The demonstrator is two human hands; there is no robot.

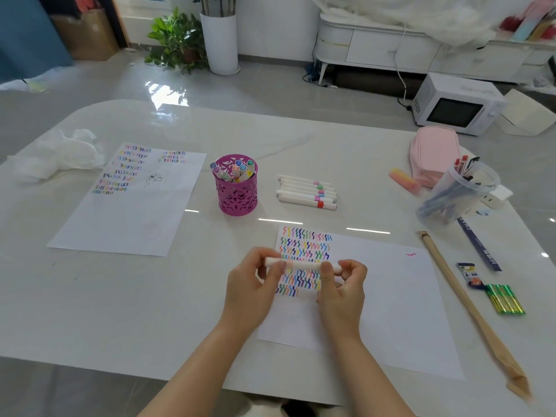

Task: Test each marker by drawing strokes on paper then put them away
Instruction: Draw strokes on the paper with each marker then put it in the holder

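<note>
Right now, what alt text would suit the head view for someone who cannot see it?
The left hand and right hand hold a white marker level above paper part-filled with coloured strokes. Beyond, a magenta cup holds markers; a row of markers lies beside it on the table.

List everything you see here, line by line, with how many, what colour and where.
held marker: one, white, over the near paper
near paper: one, white with coloured strokes, front right
far paper: one, white with strokes, left
pen cup: one, magenta, centre
cup markers: several, mixed caps, in pen cup
loose markers: about six, white, right of pen cup
pouch: one, pink, far right
clear tub: one, holding pens, right
stick: one, tan, right edge
crumpled sheet: one, white, far left
microwave: one, white, on the floor
left hand: grips the marker's left end
right hand: grips the marker's right end
</note>
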